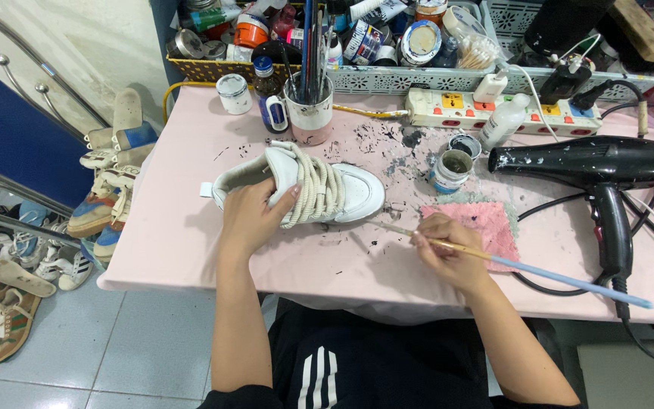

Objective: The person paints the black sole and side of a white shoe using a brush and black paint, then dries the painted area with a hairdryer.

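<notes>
A white sneaker point(350, 191) with thick cream laces lies on its side on the pink table point(175, 227), toe pointing right. My left hand point(250, 216) grips its tongue and collar, thumb over the laces. My right hand point(448, 246) holds a thin paintbrush point(539, 273) with a light blue handle; its tip points left toward the sneaker's sole edge, a short way from it. A pink cloth point(482, 223) lies just beyond my right hand.
A small open paint pot point(450, 170) and its lid stand right of the sneaker. A black hair dryer point(592, 167) lies at the right, cord trailing. A mug of brushes point(310, 110), a power strip point(493, 110) and baskets of paint jars line the back. Shoes pile on the floor left.
</notes>
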